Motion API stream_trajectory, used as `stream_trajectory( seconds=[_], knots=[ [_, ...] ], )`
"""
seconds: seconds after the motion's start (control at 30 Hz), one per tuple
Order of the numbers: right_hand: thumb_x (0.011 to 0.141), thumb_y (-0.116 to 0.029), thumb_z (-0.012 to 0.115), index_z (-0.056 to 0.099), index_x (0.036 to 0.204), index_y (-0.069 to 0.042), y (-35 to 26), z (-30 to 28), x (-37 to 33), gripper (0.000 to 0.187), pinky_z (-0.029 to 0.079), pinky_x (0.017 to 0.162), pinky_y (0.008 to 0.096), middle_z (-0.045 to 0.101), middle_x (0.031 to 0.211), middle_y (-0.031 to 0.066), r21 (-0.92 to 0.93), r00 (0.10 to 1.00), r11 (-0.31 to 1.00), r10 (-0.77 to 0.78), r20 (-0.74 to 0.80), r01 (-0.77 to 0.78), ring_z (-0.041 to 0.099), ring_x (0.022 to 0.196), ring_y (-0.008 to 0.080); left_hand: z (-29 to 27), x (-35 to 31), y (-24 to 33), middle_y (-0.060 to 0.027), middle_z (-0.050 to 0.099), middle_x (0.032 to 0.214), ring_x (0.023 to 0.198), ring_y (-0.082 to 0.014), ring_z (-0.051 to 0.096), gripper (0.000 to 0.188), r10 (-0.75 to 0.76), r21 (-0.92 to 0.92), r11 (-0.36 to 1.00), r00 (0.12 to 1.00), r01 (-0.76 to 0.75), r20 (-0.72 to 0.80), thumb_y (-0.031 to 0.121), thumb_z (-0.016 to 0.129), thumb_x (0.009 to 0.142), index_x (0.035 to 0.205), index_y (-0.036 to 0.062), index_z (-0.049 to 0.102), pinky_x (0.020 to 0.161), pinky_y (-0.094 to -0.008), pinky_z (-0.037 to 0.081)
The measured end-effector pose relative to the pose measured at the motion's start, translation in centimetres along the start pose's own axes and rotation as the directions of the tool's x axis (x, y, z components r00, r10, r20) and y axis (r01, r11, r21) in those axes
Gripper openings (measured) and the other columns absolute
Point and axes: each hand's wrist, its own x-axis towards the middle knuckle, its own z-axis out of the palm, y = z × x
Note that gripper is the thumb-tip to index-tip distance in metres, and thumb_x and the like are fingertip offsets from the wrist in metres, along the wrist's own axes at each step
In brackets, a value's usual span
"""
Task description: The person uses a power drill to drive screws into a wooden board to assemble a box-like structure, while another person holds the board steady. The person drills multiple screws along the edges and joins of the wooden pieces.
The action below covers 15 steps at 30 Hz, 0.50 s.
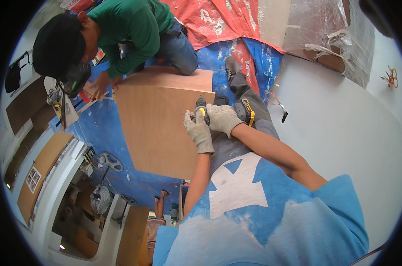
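A yellow and black cordless drill (pixel 201 106) lies between my gloved hands, its front end at the far right corner of a large plywood panel (pixel 158 128). My right hand (pixel 223 119) is wrapped round its grip, and the battery (pixel 246 112) sticks out to the right. My left hand (pixel 198 132) closes on the drill's body from the near left. A small greenish tip (pixel 201 96) shows at the drill's front, by the panel's far edge. Behind that edge, a pinkish board (pixel 170 78) meets the panel.
A co-worker in a green sleeve (pixel 136 31) kneels at the far side, with hands (pixel 102 85) near the panel's far left corner. Blue sheeting (pixel 101 128) and red sheeting (pixel 214 22) cover the floor. A fan (pixel 101 199) stands at lower left. A white wall (pixel 338 119) rises at right.
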Motion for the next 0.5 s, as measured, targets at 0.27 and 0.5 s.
stream_trajectory(
  seconds=[0.27, 0.5],
  knots=[
    [0.086, -0.02, 0.067, 0.062, 0.111, -0.001, -0.4, -0.4, 0.5, 0.031, 0.06, 0.078, 0.0501, 0.076, 0.099, 0.0197, 0.002, 0.998, 0.999, 0.039, 0.044, -0.039, 0.077, 0.089, 0.0373, -0.1, 0.8, -1.1, -0.0201, 0.059, 0.127, 0.11, -0.0296, 0.063, 0.063, 0.015, 0.025, 1.0, 0.999, -0.016, 0.043, 0.031, 0.073, 0.098, 0.143, -0.0098, 0.052, 0.097, -0.0392, 0.052],
    [0.086, -0.021, 0.067, 0.063, 0.11, -0.002, -0.5, -0.9, 0.2, 0.031, 0.06, 0.078, 0.0496, 0.076, 0.099, 0.0193, -0.021, 0.998, 0.999, 0.04, 0.056, -0.039, 0.077, 0.09, 0.0369, -0.1, 0.7, -0.7, -0.0122, 0.064, 0.12, 0.106, -0.0193, 0.064, 0.059, -0.012, 0.002, 1.0, 0.999, 0.011, 0.041, 0.023, 0.073, 0.098, 0.143, -0.0092, 0.053, 0.093, -0.0324, 0.054]
  ],
)
